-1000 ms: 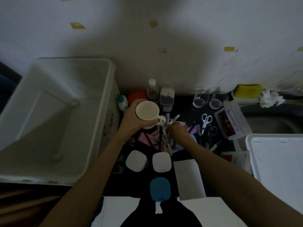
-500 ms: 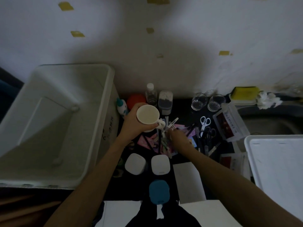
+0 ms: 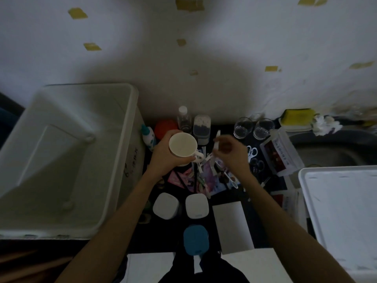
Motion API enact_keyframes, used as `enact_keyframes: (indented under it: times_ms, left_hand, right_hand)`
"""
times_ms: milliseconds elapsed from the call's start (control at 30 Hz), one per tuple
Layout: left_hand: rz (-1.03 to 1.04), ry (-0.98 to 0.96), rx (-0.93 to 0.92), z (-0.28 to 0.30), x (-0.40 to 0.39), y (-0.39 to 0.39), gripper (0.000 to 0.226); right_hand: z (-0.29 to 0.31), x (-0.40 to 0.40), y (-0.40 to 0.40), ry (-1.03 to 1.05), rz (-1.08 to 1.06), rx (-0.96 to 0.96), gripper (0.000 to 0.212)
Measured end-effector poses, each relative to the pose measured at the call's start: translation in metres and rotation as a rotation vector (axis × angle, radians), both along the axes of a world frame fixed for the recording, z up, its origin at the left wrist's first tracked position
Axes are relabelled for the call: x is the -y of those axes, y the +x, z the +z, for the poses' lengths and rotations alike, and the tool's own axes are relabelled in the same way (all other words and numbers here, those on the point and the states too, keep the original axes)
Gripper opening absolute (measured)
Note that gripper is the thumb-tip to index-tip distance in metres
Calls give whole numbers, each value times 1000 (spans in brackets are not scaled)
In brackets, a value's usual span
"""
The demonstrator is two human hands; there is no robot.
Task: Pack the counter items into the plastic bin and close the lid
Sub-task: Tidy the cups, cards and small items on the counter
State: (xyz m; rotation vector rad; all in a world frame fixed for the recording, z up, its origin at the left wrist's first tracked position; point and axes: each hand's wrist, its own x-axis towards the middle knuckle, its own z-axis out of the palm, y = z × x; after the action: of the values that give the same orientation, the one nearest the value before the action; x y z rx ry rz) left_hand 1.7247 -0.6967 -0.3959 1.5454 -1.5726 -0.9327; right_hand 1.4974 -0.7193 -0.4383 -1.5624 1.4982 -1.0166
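Two bare hands work above a cluttered dark counter [image 3: 263, 240]. Nearest you sits a round blue lidded container [image 3: 195, 240], with a pale rectangular card [image 3: 232, 227] to its right. Just beyond stand two white rounded-square containers [image 3: 166, 205], side by side. Past them lies a heap of pens, white clips and coloured cards [image 3: 206, 176]. Your left hand [image 3: 169, 158] curls round a cream ceramic mug [image 3: 183, 146], held upright with its mouth open toward you and its handle pointing right. Your right hand [image 3: 230, 154] is raised over the heap, fingers curled, pinching a slim white pen-like object [image 3: 217, 139]; motion blur hides the exact grip. The large white plastic bin [image 3: 114, 180] stands open on your left, its inside bare, and its flat white lid [image 3: 342, 211] lies at your right. Farther back, against the wall, stand a small clear bottle [image 3: 183, 119], an orange round object [image 3: 165, 127], a lidded jar of dark contents [image 3: 201, 127], two clear drinking glasses [image 3: 242, 127] and a yellow sponge [image 3: 296, 116].
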Motion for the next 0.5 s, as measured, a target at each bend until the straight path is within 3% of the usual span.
enact_keyframes:
  times_ms: [167, 367, 500]
  left_hand:
    - [-46, 12, 29, 4, 0, -10, 75]
    - [-65, 41, -48, 15, 1, -24, 75]
    - [-56, 31, -68, 18, -1, -25, 77]
  right_hand:
    - [89, 8, 9, -216, -28, 240, 29]
    - [87, 4, 30, -209, 250, 129, 32]
    - [88, -1, 28, -127, 186, 116, 27]
